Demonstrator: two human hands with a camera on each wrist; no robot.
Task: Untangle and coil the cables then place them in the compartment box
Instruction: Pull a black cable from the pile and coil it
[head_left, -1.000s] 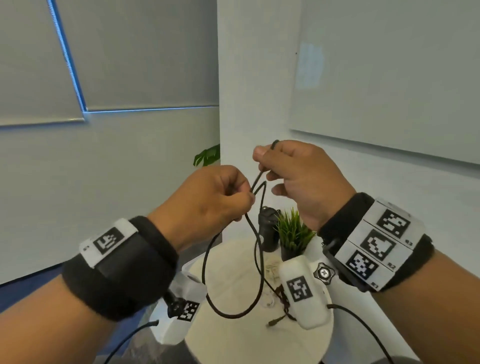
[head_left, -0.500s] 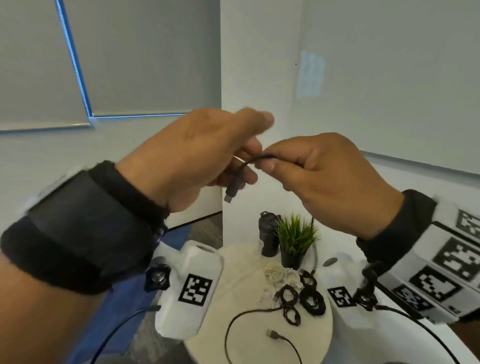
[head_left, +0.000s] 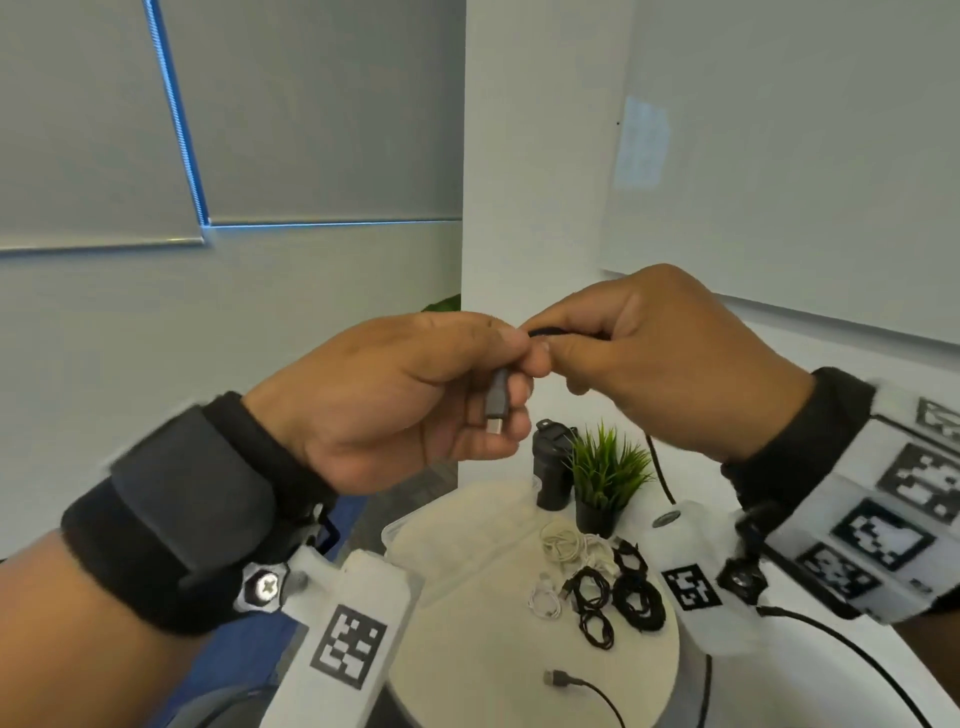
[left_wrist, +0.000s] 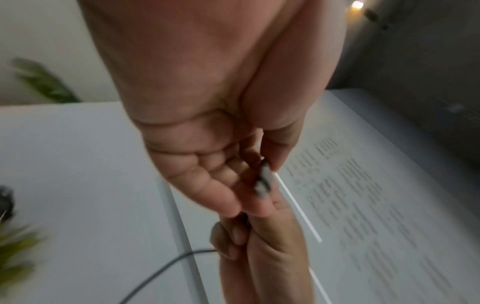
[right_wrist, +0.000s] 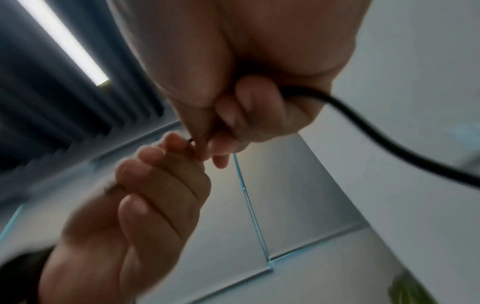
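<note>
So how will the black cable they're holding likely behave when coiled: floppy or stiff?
Probably floppy: the black cable curves loosely away from the right hand. Its plug looks rigid and hangs below the left hand, so that end may swing. Likely light, since fingertips alone hold it.

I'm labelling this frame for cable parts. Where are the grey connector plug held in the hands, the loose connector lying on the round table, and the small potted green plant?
Grey connector plug (head_left: 496, 402): head view, middle of its housing.
Loose connector (head_left: 555, 678): head view, plug body.
Small potted green plant (head_left: 608, 467): head view, leaves.
</note>
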